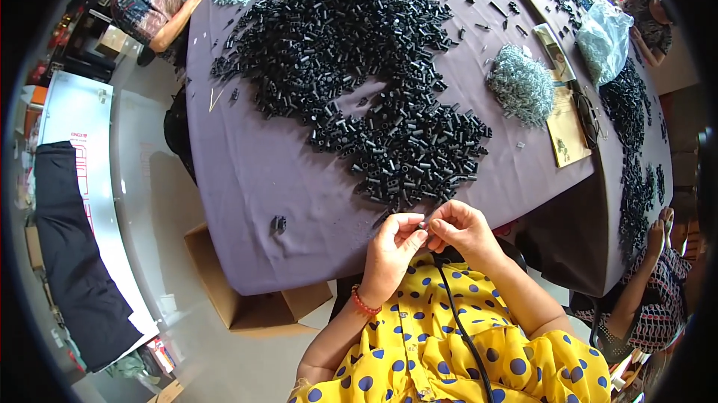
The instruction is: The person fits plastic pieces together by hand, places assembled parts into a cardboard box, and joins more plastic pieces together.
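Observation:
In front of my chest, at the table's near edge, my two hands meet. My left hand (394, 252), with a red bead bracelet on its wrist, pinches a small black plastic part (422, 226) between thumb and fingertips. Fingers of my right hand (461, 229) are pressed together at the other side of that part; whatever they grip is too small to tell. Just beyond my hands spreads a big heap of small black tube-shaped parts (419, 152). To its right lies a mound of small clear-silvery pieces (521, 85).
A few black parts (278, 224) sit apart at the near left of the purple tablecloth (247, 179). Beside the mound lie a yellow card (566, 130) and dark glasses (587, 119). An open cardboard box (269, 309) stands below the edge. Other people work at the far left and right.

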